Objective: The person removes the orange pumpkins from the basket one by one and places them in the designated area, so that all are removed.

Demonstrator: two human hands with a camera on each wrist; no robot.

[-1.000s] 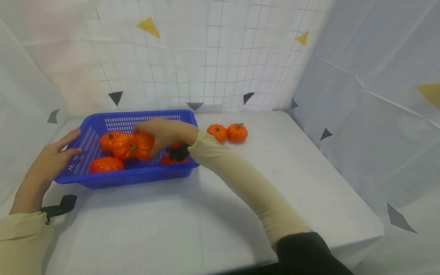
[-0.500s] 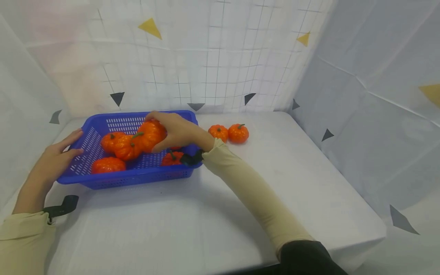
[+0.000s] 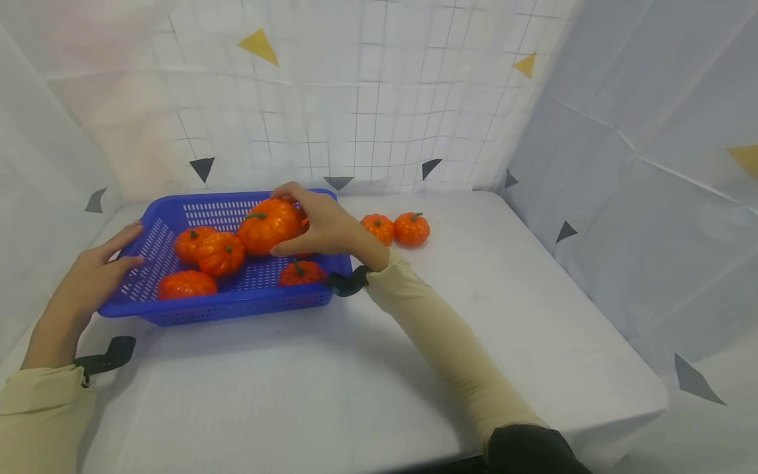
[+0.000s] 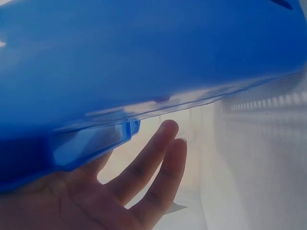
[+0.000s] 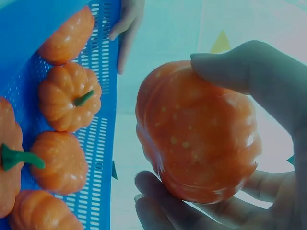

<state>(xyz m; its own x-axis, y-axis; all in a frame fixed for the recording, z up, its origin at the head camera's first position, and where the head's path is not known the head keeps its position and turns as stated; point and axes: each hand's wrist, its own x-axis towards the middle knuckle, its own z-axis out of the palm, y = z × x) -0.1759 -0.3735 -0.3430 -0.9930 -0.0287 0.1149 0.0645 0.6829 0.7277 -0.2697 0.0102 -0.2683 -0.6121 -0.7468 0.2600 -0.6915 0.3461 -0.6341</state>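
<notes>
A toy pumpkin [image 3: 271,225] with a green stem is held in my right hand [image 3: 328,227], over the right half of a blue plastic basket [image 3: 249,299]. In the right wrist view, thumb and fingers wrap the smooth orange pumpkin [image 5: 196,129] from opposite sides. My left hand [image 3: 89,273] grips the basket's left end, its thumb over the rim. From the left wrist, two fingers [image 4: 158,177] of that hand show stretched out beneath the blue wall [image 4: 153,52]. Several more pumpkins [image 3: 221,255] lie inside the basket; one is partly hidden behind my right hand.
Two pumpkins [image 3: 411,229] sit side by side on the white-covered table [image 3: 474,316], right of the basket. White sheeting [image 3: 414,85] with grid lines and triangles rises behind, and a grey-white side sheet [image 3: 651,197] stands at the right.
My right hand has moved to the right with the pumpkin, away from the pumpkins in the basket's left half. My left hand has kept its place on the basket.
</notes>
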